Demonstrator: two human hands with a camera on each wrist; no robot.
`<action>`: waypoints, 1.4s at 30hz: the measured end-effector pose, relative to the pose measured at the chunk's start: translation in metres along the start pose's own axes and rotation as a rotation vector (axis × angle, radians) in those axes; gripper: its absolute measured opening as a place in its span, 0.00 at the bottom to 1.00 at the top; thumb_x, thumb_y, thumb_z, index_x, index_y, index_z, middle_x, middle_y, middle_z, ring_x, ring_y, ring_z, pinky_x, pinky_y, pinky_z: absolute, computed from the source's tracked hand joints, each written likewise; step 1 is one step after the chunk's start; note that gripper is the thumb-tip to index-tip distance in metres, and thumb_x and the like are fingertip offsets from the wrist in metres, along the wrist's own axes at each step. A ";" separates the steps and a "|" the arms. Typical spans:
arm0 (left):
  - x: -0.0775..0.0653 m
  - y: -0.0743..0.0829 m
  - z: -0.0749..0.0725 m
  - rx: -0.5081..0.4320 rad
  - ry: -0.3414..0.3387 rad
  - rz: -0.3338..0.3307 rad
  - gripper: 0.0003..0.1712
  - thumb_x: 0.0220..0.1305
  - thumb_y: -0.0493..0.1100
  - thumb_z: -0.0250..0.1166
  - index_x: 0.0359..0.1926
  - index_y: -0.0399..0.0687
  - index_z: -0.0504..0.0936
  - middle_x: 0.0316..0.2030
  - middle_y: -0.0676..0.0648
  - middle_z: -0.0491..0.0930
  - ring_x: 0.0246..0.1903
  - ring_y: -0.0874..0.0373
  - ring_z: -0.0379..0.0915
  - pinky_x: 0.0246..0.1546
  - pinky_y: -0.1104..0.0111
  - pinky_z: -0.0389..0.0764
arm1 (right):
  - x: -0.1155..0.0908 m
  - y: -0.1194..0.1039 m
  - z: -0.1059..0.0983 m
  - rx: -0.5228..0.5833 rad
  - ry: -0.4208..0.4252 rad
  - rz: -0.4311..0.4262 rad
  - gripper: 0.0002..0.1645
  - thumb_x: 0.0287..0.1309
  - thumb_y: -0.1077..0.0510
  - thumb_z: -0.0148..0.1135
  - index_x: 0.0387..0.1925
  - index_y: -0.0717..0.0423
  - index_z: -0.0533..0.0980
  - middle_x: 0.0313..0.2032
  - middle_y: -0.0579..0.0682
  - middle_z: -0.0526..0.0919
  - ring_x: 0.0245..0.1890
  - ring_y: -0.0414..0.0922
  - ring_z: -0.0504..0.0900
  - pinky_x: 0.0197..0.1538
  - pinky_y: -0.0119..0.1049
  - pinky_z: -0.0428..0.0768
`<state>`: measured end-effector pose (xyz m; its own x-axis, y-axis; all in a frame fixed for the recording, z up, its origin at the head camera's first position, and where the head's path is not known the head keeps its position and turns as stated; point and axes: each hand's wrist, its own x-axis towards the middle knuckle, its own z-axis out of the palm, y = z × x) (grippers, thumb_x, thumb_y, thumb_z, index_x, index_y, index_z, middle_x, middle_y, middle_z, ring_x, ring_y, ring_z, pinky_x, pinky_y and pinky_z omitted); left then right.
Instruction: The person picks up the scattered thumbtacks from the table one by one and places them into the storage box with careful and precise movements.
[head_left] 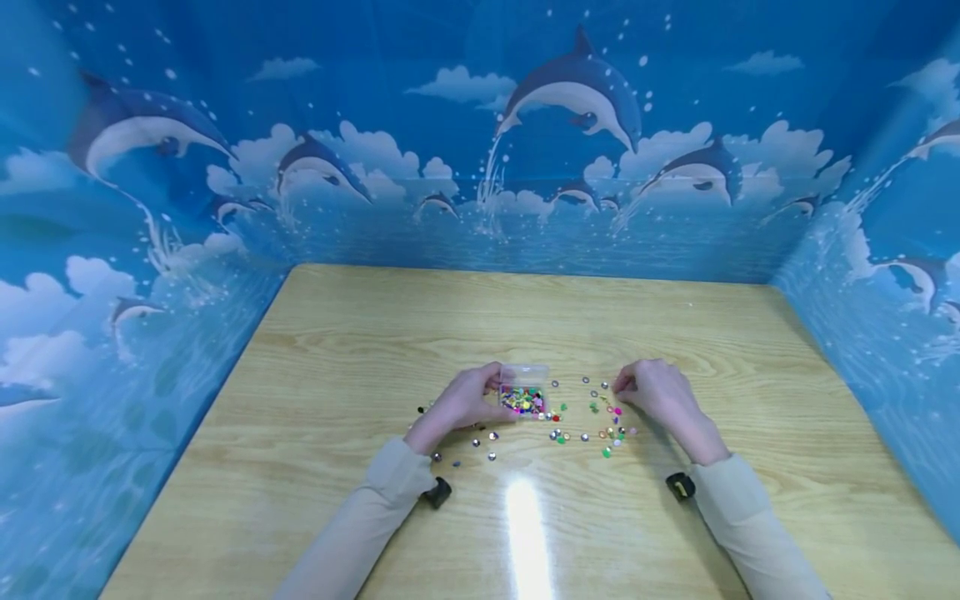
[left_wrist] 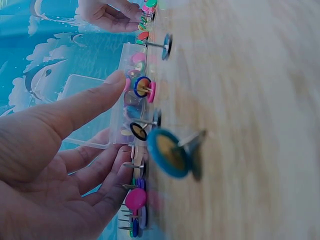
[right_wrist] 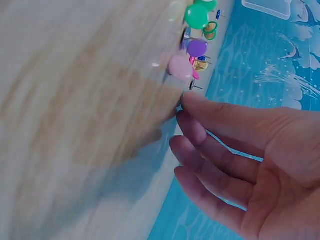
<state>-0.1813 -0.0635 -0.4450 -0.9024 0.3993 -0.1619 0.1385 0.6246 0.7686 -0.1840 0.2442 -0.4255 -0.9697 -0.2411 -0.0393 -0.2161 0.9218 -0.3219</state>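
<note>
A clear plastic box is being gripped between thumb and fingers by the left hand, around the middle of the wooden table, well apart from its far edge. Its lid is being seen open toward that edge, and colourful tacks (a mixed heap) are being contained inside. Nearer the table's right edge, the right hand is being held low, fingers bent, beside loose tacks; whether one is being pinched cannot be told. The table is being bordered by a dolphin-printed backdrop along its left, far and right edges.
</note>
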 end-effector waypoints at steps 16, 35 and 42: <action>0.001 -0.003 0.000 0.006 -0.001 0.008 0.38 0.50 0.47 0.81 0.61 0.47 0.76 0.55 0.44 0.81 0.56 0.47 0.76 0.62 0.55 0.77 | -0.003 -0.028 -0.001 0.101 0.140 -0.051 0.05 0.58 0.62 0.72 0.36 0.58 0.85 0.30 0.52 0.88 0.20 0.39 0.79 0.21 0.30 0.73; 0.000 -0.003 0.000 0.019 -0.001 0.033 0.37 0.51 0.46 0.80 0.62 0.47 0.76 0.56 0.42 0.82 0.56 0.46 0.77 0.61 0.52 0.77 | 0.002 -0.098 0.023 0.174 0.144 -0.306 0.07 0.53 0.62 0.75 0.36 0.53 0.87 0.28 0.45 0.87 0.20 0.31 0.75 0.21 0.25 0.74; -0.001 -0.001 -0.001 0.013 0.007 0.023 0.37 0.50 0.46 0.81 0.61 0.47 0.76 0.55 0.42 0.82 0.55 0.46 0.77 0.61 0.50 0.77 | 0.003 -0.098 0.028 0.188 0.152 -0.324 0.10 0.52 0.63 0.75 0.38 0.54 0.87 0.28 0.47 0.88 0.19 0.30 0.75 0.17 0.25 0.71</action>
<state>-0.1812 -0.0651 -0.4451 -0.9016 0.4095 -0.1398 0.1648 0.6238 0.7640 -0.1622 0.1443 -0.4208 -0.8638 -0.4492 0.2284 -0.5022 0.7305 -0.4628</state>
